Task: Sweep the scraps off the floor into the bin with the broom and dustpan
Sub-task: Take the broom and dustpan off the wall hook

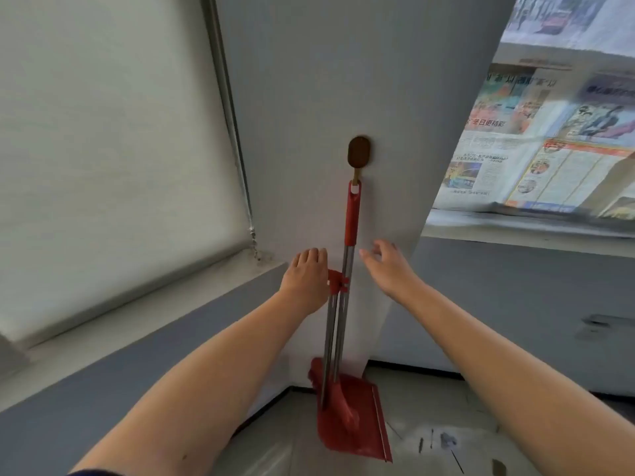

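A red broom (pixel 351 214) hangs by its handle loop from a brown wall hook (pixel 358 152) on a white pillar. Its metal shaft is clipped to the metal shaft of a red dustpan (pixel 354 420), whose pan rests at floor level. My left hand (pixel 307 276) is at the red clip, fingers against the dustpan shaft; whether it grips is unclear. My right hand (pixel 386 264) hovers open just right of the broom shaft, touching nothing. Dark scraps (pixel 446 441) lie on the floor right of the dustpan. No bin is in view.
A window with a drawn white blind (pixel 113 132) and a grey sill (pixel 154 324) fills the left. Newspapers (pixel 556 139) cover the window on the right above a grey wall. The tiled floor (pixel 429 400) runs around the pillar's base.
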`<state>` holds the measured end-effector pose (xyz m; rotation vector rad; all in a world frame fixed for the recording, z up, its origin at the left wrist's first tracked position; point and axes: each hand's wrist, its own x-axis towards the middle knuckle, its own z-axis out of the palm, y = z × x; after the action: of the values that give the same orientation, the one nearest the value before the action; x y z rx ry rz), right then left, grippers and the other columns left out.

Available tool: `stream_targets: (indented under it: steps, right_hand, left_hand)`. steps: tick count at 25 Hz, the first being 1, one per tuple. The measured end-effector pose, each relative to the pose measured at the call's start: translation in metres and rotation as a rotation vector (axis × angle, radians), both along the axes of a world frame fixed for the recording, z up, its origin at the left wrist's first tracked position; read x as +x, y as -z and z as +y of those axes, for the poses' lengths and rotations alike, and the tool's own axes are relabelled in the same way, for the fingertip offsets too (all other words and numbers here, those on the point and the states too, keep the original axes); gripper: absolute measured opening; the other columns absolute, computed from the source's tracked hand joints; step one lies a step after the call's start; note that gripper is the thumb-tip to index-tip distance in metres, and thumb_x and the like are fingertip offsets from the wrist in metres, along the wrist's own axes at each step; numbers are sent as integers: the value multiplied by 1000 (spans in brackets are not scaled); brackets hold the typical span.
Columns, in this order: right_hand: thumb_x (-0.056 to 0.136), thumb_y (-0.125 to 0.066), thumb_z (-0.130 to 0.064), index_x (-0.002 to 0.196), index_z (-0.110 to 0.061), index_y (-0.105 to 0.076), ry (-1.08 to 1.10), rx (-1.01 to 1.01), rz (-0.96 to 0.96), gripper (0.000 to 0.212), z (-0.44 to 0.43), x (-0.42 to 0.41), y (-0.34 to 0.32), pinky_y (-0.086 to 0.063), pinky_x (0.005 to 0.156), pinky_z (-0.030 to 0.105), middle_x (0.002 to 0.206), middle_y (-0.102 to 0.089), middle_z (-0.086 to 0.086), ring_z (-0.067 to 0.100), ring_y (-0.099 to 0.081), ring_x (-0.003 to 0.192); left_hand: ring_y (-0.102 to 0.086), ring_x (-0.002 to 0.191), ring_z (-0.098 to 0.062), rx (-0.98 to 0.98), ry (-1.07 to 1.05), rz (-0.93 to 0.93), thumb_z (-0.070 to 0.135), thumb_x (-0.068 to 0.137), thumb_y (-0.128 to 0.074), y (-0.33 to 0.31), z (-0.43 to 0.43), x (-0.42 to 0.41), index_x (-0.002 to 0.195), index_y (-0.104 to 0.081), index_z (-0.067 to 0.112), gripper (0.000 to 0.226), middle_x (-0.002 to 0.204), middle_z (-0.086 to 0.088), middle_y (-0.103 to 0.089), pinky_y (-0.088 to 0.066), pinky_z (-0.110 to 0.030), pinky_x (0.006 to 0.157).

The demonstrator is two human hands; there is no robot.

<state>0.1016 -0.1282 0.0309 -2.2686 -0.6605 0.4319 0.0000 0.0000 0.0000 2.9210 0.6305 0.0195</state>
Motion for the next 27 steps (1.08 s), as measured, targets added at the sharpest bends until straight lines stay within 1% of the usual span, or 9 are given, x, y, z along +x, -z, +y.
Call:
stream_targets:
  steps: [2, 6, 8, 11, 14, 17, 20, 24, 27]
  right_hand:
    - [90, -51, -44, 134, -13, -46, 28, 30, 91, 54, 21, 7, 14, -43, 94, 30, 130, -52, 8, 20, -53, 116]
    - [87, -62, -34, 105, -14, -58, 122, 123, 339, 27, 53, 14, 30, -42, 60, 19, 89, -60, 0, 14, -57, 78]
    - [84, -65, -33, 97, -15, -60, 219, 250, 458, 23, 66, 20, 30, -39, 60, 20, 81, -59, -1, 16, -56, 78]
    - [80, -69, -35, 76, -17, -57, 286, 330, 563, 22, 80, 18, 27, -39, 64, 23, 64, -50, -1, 16, -50, 67]
    - [75, -72, -27, 60, -18, -51, 230, 336, 554, 27, 78, 24, 14, -46, 77, 31, 51, -46, 0, 16, -46, 54]
    - [74, -71, -20, 59, -17, -51, 169, 344, 567, 25, 56, 11, -2, -47, 71, 34, 48, -45, -1, 15, -44, 50]
    - [74, -69, -10, 56, -15, -50, 181, 441, 576, 27, 10, -4, -19, -41, 62, 32, 44, -42, 0, 14, -39, 44]
    - [66, -72, -5, 36, -19, -48, 242, 634, 566, 41, -71, 2, -50, -37, 52, 29, 32, -40, -3, 15, -38, 39]
    - [66, -69, -6, 45, -17, -46, 304, 728, 536, 33, -144, 14, -67, -33, 41, 21, 29, -37, -5, 12, -35, 33]
  left_hand:
    - [-38, 136, -31, -4, 48, 60, 23, 91, -50, 13, 13, 19, 141, -37, 5, 54, 142, -12, -42, -30, -38, 115]
    - [-48, 125, -28, 71, 152, 169, 15, 94, -49, 36, 27, 46, 138, -42, 7, 46, 134, -10, -46, -41, -37, 102]
    - [-56, 116, -26, -2, 124, 229, 20, 94, -52, 38, 35, 58, 127, -53, 11, 34, 124, -6, -55, -46, -36, 94]
    - [-62, 81, -18, -214, 69, 420, 36, 87, -60, 32, 45, 71, 86, -60, 16, 20, 82, 2, -62, -48, -30, 72]
    - [-52, 51, -17, -482, -27, 538, 24, 79, -65, 17, 44, 67, 75, -56, 9, 18, 63, -4, -56, -45, -26, 51]
    - [-45, 48, -17, -607, -131, 531, 16, 73, -64, 0, 25, 50, 82, -60, 6, 13, 62, -5, -53, -40, -24, 46]
    - [-44, 46, -18, -606, -152, 429, 21, 72, -63, -21, -26, 23, 73, -62, 8, 13, 59, -5, -55, -38, -23, 45]
    - [-59, 70, -28, -429, -174, 92, 40, 77, -67, -53, -123, 17, 71, -64, 6, 34, 71, -10, -63, -44, -28, 61]
    - [-65, 78, -27, -412, -172, 25, 35, 73, -69, -65, -191, 13, 72, -67, 9, 26, 77, -7, -68, -51, -30, 67]
